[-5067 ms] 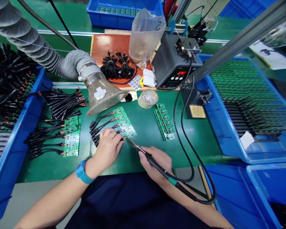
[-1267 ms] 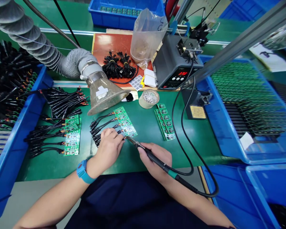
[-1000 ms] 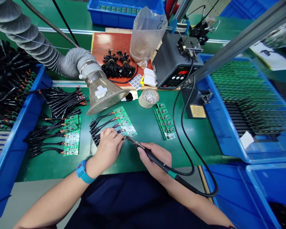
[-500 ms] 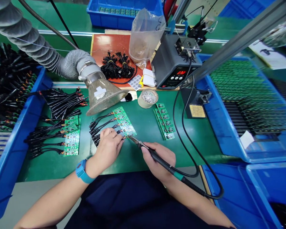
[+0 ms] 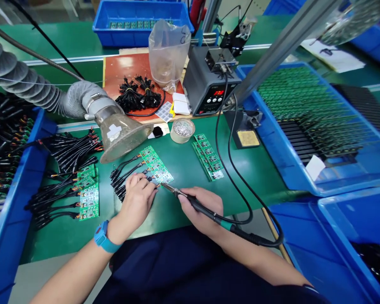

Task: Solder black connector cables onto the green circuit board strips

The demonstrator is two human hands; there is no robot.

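Note:
My right hand (image 5: pixel 202 209) grips a black soldering iron (image 5: pixel 198 205), its tip touching the near end of a green circuit board strip (image 5: pixel 156 164). My left hand (image 5: pixel 137 200) is closed at that same end, its fingertips pinching a wire beside the tip; the rest of what it holds is hidden under the fingers. Black cables (image 5: pixel 123 166) run leftward from the strip. Further left lie more boards with cables (image 5: pixel 89 196). To the right of the strip is a stack of bare boards (image 5: pixel 208 157).
A fume funnel (image 5: pixel 123 135) hangs behind my left hand. A round tin (image 5: pixel 182 130), a soldering station (image 5: pixel 209 80) and an iron stand (image 5: pixel 247 137) are at the back. Blue bins (image 5: pixel 272 156) flank the green table (image 5: pixel 177 211). The iron's cord loops on the right.
The whole view has shifted, so the table items appear further left. Both hands keep nearly the same place at the board's near end.

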